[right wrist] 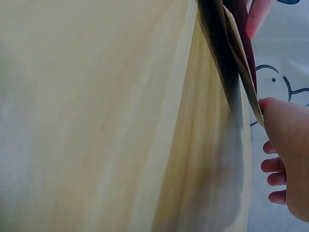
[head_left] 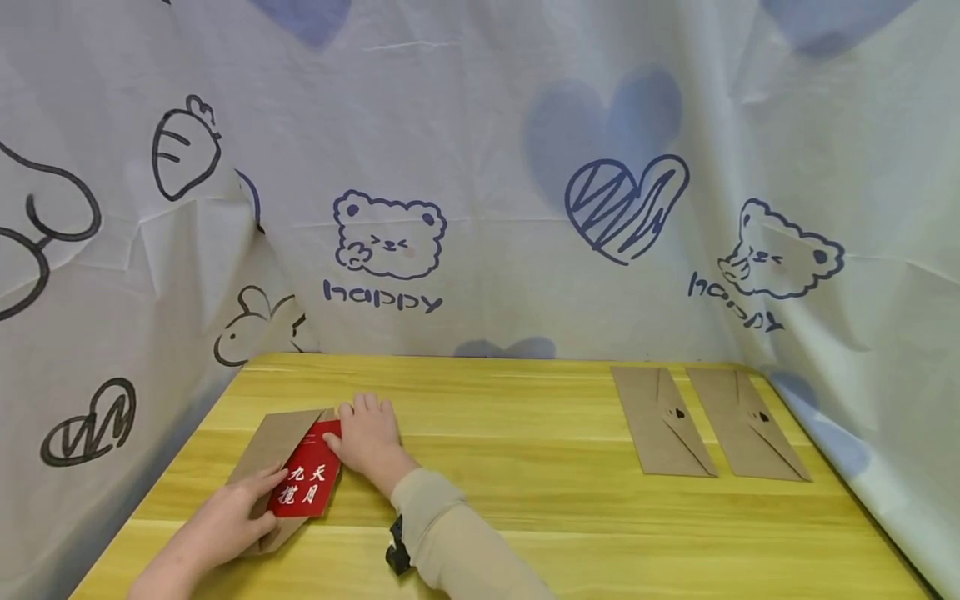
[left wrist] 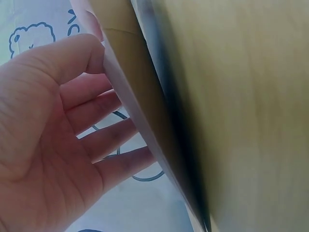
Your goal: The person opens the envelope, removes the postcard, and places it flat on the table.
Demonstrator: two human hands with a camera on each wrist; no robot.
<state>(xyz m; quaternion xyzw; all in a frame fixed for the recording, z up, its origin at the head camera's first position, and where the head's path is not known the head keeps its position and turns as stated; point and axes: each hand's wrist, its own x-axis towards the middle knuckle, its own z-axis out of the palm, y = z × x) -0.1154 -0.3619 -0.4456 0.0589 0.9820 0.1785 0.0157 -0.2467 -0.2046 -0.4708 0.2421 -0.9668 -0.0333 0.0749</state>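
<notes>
A red card (head_left: pixel 313 477) with white characters lies partly inside an open brown paper envelope (head_left: pixel 272 435) at the left of the table. My left hand (head_left: pixel 234 515) pinches the lower left side of the envelope and card. In the left wrist view, the bent thumb of that hand meets the envelope's edge (left wrist: pixel 130 48), its fingers on the other side. At the card's upper right edge, the thumb of my right hand (head_left: pixel 369 435) presses, while its other fingers reach past the envelope. The right wrist view shows that thumb against the edge, partly hiding the contact.
Two closed brown envelopes, a nearer-to-centre one (head_left: pixel 652 425) and an outer one (head_left: pixel 738 425), lie side by side at the table's right. A printed curtain (head_left: pixel 495 275) hangs behind the yellow wooden table (head_left: pixel 525 500). A dark strap piece (head_left: pixel 397 548) hangs by my right sleeve.
</notes>
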